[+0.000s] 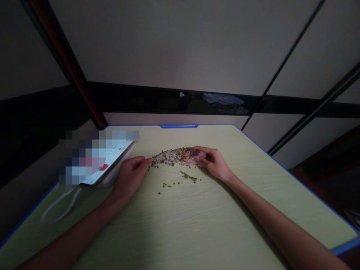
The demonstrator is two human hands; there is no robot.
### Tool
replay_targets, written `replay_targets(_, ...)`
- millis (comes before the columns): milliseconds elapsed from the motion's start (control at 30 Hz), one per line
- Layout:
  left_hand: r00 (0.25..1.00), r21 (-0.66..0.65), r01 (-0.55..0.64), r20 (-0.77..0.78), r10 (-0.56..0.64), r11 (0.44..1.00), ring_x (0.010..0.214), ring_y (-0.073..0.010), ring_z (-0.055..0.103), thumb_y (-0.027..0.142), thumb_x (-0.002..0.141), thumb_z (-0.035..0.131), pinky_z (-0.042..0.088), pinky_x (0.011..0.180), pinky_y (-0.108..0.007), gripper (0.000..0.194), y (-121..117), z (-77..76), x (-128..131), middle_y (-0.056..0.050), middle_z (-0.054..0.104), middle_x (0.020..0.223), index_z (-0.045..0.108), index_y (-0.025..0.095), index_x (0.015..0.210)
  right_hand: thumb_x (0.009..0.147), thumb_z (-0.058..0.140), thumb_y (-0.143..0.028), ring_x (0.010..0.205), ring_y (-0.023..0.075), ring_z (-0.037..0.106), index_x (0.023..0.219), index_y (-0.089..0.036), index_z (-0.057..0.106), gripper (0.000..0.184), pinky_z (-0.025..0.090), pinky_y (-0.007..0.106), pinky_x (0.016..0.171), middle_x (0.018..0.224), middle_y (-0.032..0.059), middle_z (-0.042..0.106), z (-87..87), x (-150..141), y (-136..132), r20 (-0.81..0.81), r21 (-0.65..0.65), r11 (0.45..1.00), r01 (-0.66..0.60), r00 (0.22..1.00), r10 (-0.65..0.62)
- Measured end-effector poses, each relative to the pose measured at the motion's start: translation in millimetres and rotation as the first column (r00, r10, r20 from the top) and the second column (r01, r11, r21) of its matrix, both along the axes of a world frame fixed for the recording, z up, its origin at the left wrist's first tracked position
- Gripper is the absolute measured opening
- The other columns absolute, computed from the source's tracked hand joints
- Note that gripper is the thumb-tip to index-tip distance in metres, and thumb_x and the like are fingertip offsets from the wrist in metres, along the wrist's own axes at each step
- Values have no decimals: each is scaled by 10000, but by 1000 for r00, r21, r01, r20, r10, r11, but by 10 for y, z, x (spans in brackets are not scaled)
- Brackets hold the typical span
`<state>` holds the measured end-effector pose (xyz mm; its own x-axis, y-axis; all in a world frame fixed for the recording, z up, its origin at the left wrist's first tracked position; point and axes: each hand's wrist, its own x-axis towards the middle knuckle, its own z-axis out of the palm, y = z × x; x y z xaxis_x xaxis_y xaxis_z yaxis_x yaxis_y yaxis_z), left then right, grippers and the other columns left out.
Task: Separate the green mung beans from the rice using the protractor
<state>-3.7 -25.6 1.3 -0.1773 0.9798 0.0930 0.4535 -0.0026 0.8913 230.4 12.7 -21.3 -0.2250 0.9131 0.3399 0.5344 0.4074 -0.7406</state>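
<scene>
Many small green beans (171, 154) lie in a long heap at the middle of the table, mixed with something whitish and pink that may be a thin sheet or bag under them. My left hand (132, 173) is closed at the heap's left end, thumb against the fingers; what it pinches is too small to make out. At the right end, my right hand (214, 161) has its thumb and fingers closed on a pale pinkish, thin, sheet-like piece (194, 159). A few loose beans (189, 176) are scattered on the tabletop in front of the heap.
The pale wood-grain table (174, 232) has a blue edge and a blue strip (179, 126) at its far side. Left of my left hand, a lit phone (104, 159), partly blurred, leans on a whitish support, with a looped strap (60, 210). Cabinet panels (168, 45) stand behind.
</scene>
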Motion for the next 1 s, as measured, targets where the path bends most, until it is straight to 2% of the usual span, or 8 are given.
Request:
replay_targets(400,1000,-8,-8,23,8,1000,354,-83,296,309,691,489,239,410,-244,333,-4,24,8,81,313,323,327,207,419,743,526,-203,835,206,597,1017,-117,638,308,466,311,729,955,93,668,0,17,-29,-43,-26,998,-50,998,49)
replay_targets(600,1000,-22,3,17,-3,1000,344,-79,288,321,704,485,223,404,-247,341,25,-11,-26,85,309,316,323,206,427,734,523,-245,697,181,572,1008,-94,644,335,456,290,634,823,76,671,14,0,-61,-6,-26,999,-35,999,35)
replay_targets(767,1000,-4,3,17,-3,1000,343,-79,286,315,711,484,227,412,-249,348,29,-31,-30,88,302,309,307,207,432,710,534,-253,618,155,537,1001,-85,646,354,435,262,562,751,65,649,14,-41,-98,-60,-82,996,-39,998,34)
replay_targets(1000,1000,2,9,27,-9,1000,348,-79,289,310,704,486,222,405,-249,347,28,-30,-27,83,306,320,306,207,426,680,578,-231,468,81,424,973,-71,648,341,350,201,449,562,-14,516,32,-136,-208,-112,-187,981,-51,993,30)
